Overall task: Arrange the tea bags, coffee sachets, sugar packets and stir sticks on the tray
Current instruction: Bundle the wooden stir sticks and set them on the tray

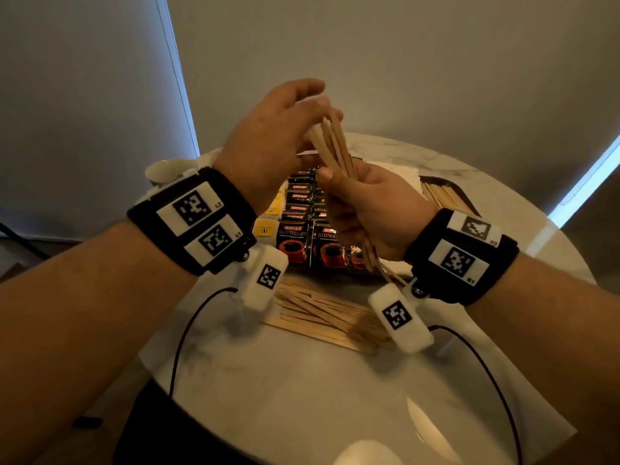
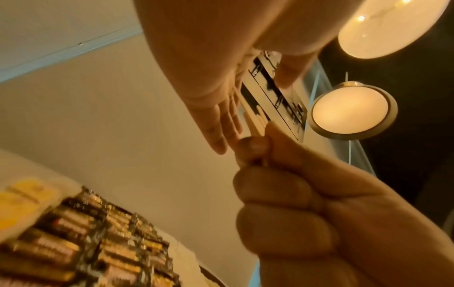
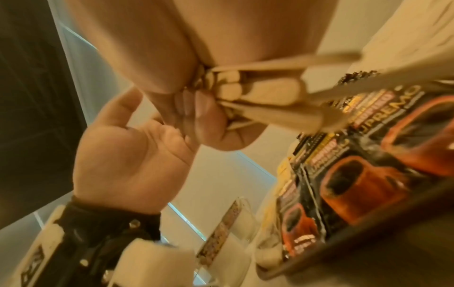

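My right hand [image 1: 359,199] grips a bundle of wooden stir sticks [image 1: 332,146] upright above the tray, fingers curled round its middle. Over the bundle's upper ends hovers my left hand [image 1: 302,109], its fingers [image 2: 221,126] straight and touching the stick tips [image 2: 255,122]. The lower stick ends [image 3: 260,91] fan out from my right fist. Below lie rows of black Kopiko coffee sachets [image 1: 297,229] on the dark tray [image 3: 368,231]. Yellow tea bags [image 1: 265,226] sit at their left. Sugar packets are not discernible.
A loose pile of stir sticks [image 1: 322,313] lies on the round marble table [image 1: 302,397] in front of the tray. A dark box with more sticks [image 1: 443,196] stands at the right, white napkins [image 1: 402,172] behind, a cup [image 1: 164,172] at the far left.
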`<state>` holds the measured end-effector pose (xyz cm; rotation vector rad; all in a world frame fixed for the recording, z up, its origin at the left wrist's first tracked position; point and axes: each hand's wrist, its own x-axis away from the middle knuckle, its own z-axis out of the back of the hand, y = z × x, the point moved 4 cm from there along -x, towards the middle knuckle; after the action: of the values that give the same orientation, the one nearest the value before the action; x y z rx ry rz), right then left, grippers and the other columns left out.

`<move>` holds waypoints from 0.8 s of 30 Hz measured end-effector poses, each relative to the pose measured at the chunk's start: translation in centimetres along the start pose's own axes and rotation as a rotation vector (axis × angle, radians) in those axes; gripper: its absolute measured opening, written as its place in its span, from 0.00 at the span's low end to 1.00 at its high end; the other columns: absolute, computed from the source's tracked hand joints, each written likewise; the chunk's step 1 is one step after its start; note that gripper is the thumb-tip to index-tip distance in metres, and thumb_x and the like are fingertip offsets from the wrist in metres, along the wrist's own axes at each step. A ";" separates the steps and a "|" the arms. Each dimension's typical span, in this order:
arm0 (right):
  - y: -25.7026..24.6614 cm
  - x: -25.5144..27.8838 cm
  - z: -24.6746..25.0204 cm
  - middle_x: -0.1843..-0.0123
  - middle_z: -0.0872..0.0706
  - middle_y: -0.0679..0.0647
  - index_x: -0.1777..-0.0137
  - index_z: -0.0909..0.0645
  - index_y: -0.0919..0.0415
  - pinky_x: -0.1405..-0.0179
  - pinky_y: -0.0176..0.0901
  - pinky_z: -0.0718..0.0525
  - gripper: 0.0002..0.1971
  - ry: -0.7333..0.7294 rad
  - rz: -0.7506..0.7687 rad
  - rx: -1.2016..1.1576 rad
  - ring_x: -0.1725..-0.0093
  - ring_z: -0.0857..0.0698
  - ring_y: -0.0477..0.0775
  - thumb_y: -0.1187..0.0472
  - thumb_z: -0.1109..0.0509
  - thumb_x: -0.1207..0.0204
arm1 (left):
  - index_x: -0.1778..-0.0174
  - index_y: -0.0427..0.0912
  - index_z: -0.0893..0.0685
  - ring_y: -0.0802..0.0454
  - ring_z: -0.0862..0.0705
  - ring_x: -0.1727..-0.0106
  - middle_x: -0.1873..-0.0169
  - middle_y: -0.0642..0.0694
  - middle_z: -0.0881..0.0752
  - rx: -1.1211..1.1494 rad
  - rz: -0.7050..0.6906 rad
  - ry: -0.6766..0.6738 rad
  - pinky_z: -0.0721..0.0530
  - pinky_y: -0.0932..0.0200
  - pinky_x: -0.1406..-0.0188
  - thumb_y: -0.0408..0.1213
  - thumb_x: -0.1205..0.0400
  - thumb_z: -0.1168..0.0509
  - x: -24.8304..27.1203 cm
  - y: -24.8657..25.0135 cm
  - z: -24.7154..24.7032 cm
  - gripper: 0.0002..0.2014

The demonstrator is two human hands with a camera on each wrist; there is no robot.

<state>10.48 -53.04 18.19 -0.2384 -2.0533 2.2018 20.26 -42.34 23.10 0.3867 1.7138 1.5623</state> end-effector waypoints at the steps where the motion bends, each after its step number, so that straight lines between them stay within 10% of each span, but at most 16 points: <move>1: -0.4 -0.1 0.1 0.70 0.30 0.48 0.53 0.24 0.54 0.77 0.40 0.32 0.10 0.005 0.009 -0.034 0.74 0.33 0.48 0.52 0.36 0.10 | 0.25 0.43 0.23 0.38 0.09 0.38 0.34 0.36 0.13 0.105 0.033 0.027 0.09 0.41 0.38 0.42 0.07 0.42 -0.1 -0.4 0.1 0.16; 5: -2.2 -1.1 1.4 0.73 0.30 0.46 0.50 0.25 0.56 0.81 0.35 0.34 0.08 0.058 0.061 -0.225 0.78 0.36 0.45 0.54 0.37 0.10 | 0.24 0.36 0.22 0.31 0.13 0.33 0.33 0.32 0.12 0.284 0.250 -0.020 0.17 0.31 0.29 0.41 0.09 0.48 0.5 -4.4 -0.1 0.21; 9: -3.7 -2.0 2.5 0.72 0.34 0.48 0.55 0.29 0.54 0.82 0.34 0.35 0.12 0.082 0.133 -0.386 0.77 0.38 0.45 0.54 0.37 0.09 | 0.27 0.38 0.19 0.41 0.11 0.33 0.33 0.36 0.12 0.117 0.441 -0.285 0.17 0.39 0.27 0.18 0.21 0.40 1.8 -7.1 -2.2 0.26; 12: -3.8 -2.6 3.1 0.71 0.34 0.47 0.54 0.29 0.54 0.83 0.36 0.34 0.11 0.106 0.169 -0.473 0.77 0.37 0.45 0.53 0.36 0.10 | 0.29 0.41 0.17 0.44 0.11 0.33 0.37 0.41 0.09 -0.041 0.456 -0.515 0.16 0.43 0.28 0.20 0.19 0.33 3.0 -7.4 -4.1 0.23; 17: -3.7 -3.2 4.0 0.72 0.34 0.47 0.53 0.28 0.56 0.82 0.36 0.33 0.11 0.212 0.252 -0.645 0.77 0.36 0.44 0.53 0.36 0.10 | 0.39 0.43 0.09 0.44 0.06 0.47 0.50 0.43 0.05 -0.248 0.412 -0.437 0.08 0.43 0.41 0.34 0.15 0.28 3.0 -6.8 -5.0 0.10; 24: -3.7 -2.5 7.6 0.71 0.35 0.48 0.52 0.26 0.56 0.79 0.38 0.33 0.11 0.444 0.347 -0.817 0.76 0.37 0.45 0.51 0.34 0.12 | 0.38 0.34 0.13 0.40 0.08 0.49 0.50 0.33 0.07 -0.188 0.501 -0.502 0.11 0.40 0.37 0.26 0.10 0.40 2.4 -6.6 -3.3 0.11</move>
<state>11.39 -60.67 22.47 -1.1027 -2.6131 1.1204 18.17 -44.35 15.94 1.0722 1.1186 1.7582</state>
